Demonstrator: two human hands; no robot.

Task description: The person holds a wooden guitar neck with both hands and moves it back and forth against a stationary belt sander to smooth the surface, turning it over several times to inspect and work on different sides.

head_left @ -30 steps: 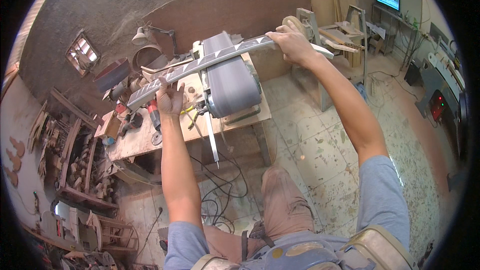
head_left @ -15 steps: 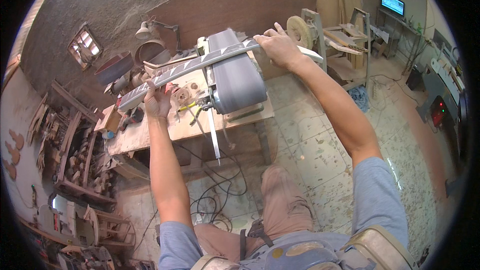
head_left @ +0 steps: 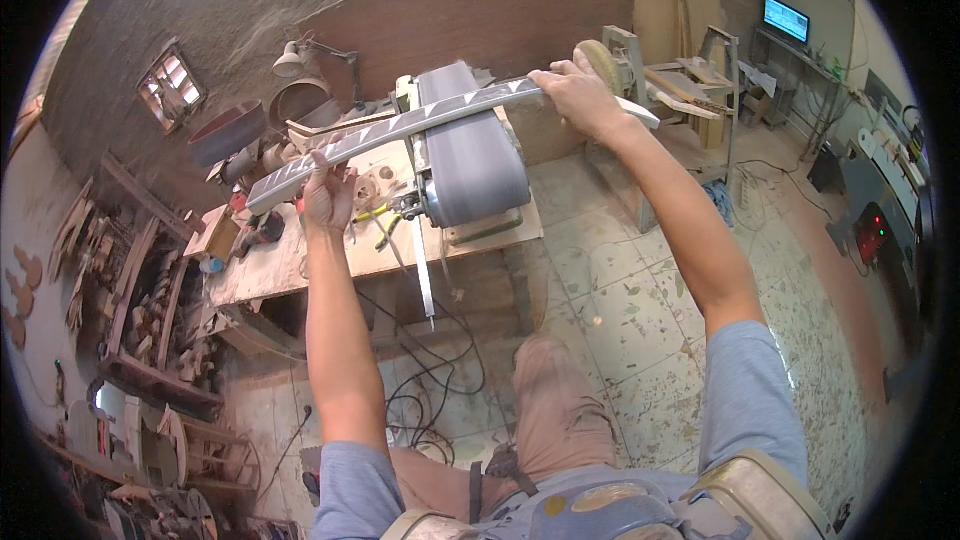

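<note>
A long, slim guitar neck [head_left: 410,123], with a dark grey face, pale edges and white triangular inlays, lies crosswise over the belt sander [head_left: 472,170]. The sander's wide grey belt looks streaked. Whether the neck presses on the belt or hovers just above it, I cannot tell. My left hand [head_left: 328,198] grips the neck toward its left end, palm up, with the thumb on the near edge. Beyond the belt, my right hand [head_left: 585,103] holds the other end from above. A pale pointed tip shows past that wrist.
The sander stands on a dusty wooden workbench [head_left: 270,275]. Pliers with yellow-green handles [head_left: 385,230], a drill [head_left: 265,230] and a wooden block lie left of it. Cables [head_left: 430,395] trail on the tiled floor. A round wheel on a frame [head_left: 598,65] stands behind my right hand.
Both hands have shifted a little to the right, carrying the guitar neck along across the belt. My grip on it looks much the same. The view has moved slightly.
</note>
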